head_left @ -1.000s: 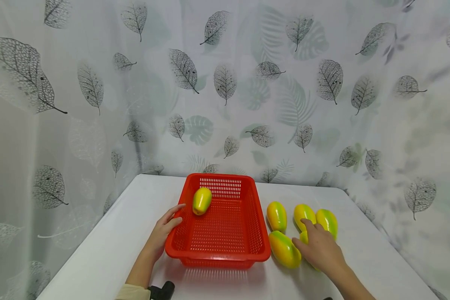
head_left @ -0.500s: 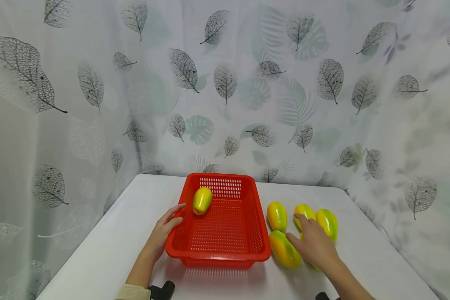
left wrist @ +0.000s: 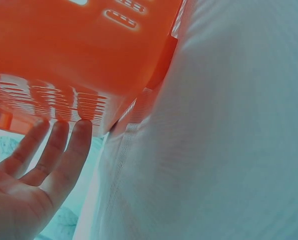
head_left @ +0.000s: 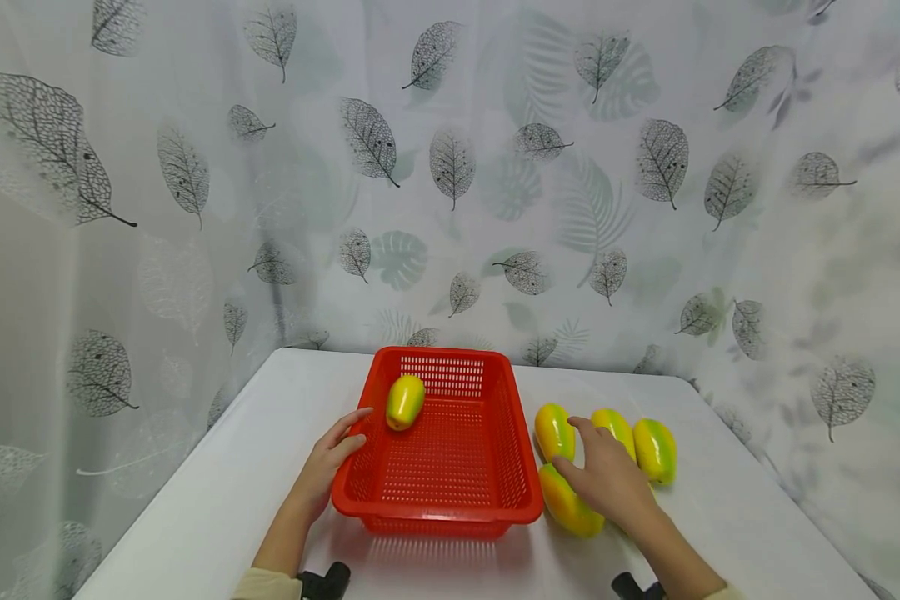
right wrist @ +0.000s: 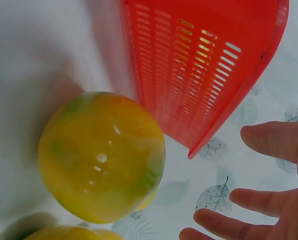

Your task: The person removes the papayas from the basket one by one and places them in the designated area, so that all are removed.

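A red plastic basket [head_left: 435, 450] with slotted walls stands on the table, one yellow-green mango [head_left: 405, 402] lying inside it. My left hand [head_left: 326, 458] holds its left rim, thumb and forefinger over the edge; in the left wrist view, straight fingers [left wrist: 64, 160] touch the outer wall. Over the mangoes right of the basket is my right hand [head_left: 607, 475], fingers spread, holding nothing. Nearest it are a back mango [head_left: 553, 432] and a front orange-yellow mango [head_left: 570, 504]. The right wrist view shows a mango [right wrist: 101, 157] apart from the fingers.
Two more mangoes, a middle one [head_left: 617, 429] and a right one [head_left: 656, 451], lie beyond my right hand; another under the hand is mostly hidden. The white table [head_left: 217, 500] ends at a leaf-patterned curtain [head_left: 450, 167] behind and at the sides.
My right hand has moved left across the mangoes, from above the middle ones toward those beside the basket. My left hand, the basket and the mangoes keep their places.
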The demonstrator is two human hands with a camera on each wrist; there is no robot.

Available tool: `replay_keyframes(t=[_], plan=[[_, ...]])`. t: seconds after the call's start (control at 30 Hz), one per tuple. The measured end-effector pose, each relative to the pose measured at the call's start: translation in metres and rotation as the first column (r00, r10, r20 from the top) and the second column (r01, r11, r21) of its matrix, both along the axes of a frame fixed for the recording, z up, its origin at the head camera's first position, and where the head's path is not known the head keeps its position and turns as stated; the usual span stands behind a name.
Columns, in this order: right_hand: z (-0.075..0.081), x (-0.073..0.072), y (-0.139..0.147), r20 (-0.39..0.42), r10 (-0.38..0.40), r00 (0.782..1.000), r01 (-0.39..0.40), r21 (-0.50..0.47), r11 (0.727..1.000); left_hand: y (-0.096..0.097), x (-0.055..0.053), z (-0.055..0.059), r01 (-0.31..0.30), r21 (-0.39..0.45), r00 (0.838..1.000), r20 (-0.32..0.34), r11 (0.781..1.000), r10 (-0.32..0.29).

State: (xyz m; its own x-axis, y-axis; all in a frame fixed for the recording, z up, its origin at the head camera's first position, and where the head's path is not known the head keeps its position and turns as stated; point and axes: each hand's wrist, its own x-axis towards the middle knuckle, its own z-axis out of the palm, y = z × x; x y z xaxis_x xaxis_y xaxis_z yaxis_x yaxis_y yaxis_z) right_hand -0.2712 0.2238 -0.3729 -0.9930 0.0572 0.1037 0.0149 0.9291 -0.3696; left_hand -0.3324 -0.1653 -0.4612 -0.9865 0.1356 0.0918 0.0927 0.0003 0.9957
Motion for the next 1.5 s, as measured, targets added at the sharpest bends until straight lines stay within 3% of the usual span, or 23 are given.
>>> replay_keyframes(t=[0.4,1.5], plan=[[0.000,-0.006,-0.008,-0.037,0.034,0.999,-0.034,-0.008,0.999,0.000,0.000,0.000,-0.002,-0.002,1.000,-0.006,1.000,0.002],[0.003,-0.015,-0.027,-0.055,0.030,0.998,-0.036,-0.106,0.994,0.001,0.002,0.002,-0.002,-0.006,1.000,-0.006,1.000,0.002]])
